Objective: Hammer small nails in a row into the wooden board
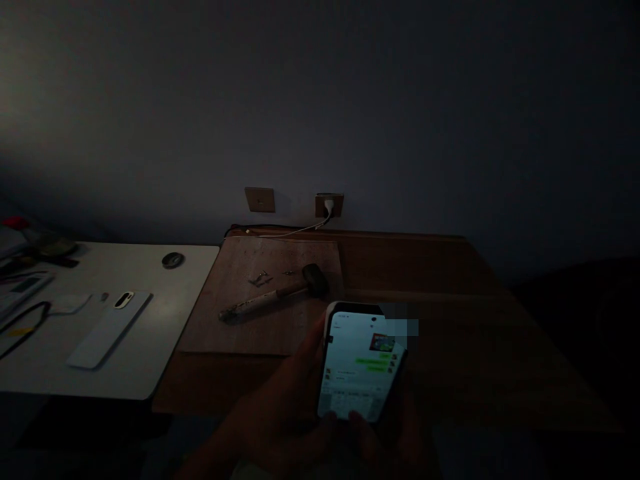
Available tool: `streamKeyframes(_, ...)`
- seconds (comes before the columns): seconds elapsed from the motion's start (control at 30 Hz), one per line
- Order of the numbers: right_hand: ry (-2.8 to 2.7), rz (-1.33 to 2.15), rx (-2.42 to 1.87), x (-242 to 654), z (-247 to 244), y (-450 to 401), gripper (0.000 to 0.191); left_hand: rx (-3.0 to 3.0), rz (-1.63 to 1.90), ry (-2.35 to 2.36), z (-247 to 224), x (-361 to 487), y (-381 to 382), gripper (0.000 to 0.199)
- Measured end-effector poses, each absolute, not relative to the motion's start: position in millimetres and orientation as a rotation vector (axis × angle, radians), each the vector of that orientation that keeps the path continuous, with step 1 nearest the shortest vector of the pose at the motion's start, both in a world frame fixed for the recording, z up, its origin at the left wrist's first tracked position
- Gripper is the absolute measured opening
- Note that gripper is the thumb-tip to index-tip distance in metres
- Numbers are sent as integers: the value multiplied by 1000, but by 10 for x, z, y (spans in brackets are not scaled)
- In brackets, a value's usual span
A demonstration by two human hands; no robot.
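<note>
A lit smartphone (357, 367) is held upright, slightly tilted, in front of me over the near part of the wooden table. Its screen shows a chat with green bubbles and an on-screen keyboard. My left hand (285, 407) wraps around its left side, the thumb at the bottom of the screen. On its right side my right hand (395, 427) grips the phone, with the thumb also low on the screen; that hand is mostly in shadow. Beyond the phone, a hammer (275, 297) with a dark head lies on a wooden board (220, 337), beside several small metal pieces (261, 278).
To the left is a white table (165, 320) with a white phone-like slab (110, 330), a round dark tin (173, 260) and cables. A white plug (329, 205) sits in a wall socket, its cord running along the back edge. The room is dim.
</note>
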State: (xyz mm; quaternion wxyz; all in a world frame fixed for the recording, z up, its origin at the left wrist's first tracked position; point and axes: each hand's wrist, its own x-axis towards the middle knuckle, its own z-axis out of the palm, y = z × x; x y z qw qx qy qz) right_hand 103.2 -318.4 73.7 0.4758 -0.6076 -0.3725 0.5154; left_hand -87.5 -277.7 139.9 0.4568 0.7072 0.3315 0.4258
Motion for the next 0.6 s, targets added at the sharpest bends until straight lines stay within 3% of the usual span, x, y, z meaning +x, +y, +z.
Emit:
streamKeyframes(0.2,-840,1318,-1456,960,782,-3169,86,1703,1053,741,1388,-856,-2743,105)
streamKeyframes(0.6,-979,1289,-1385,1140,841,-3152,66,1579,979,711,1259,-932,-2755,76)
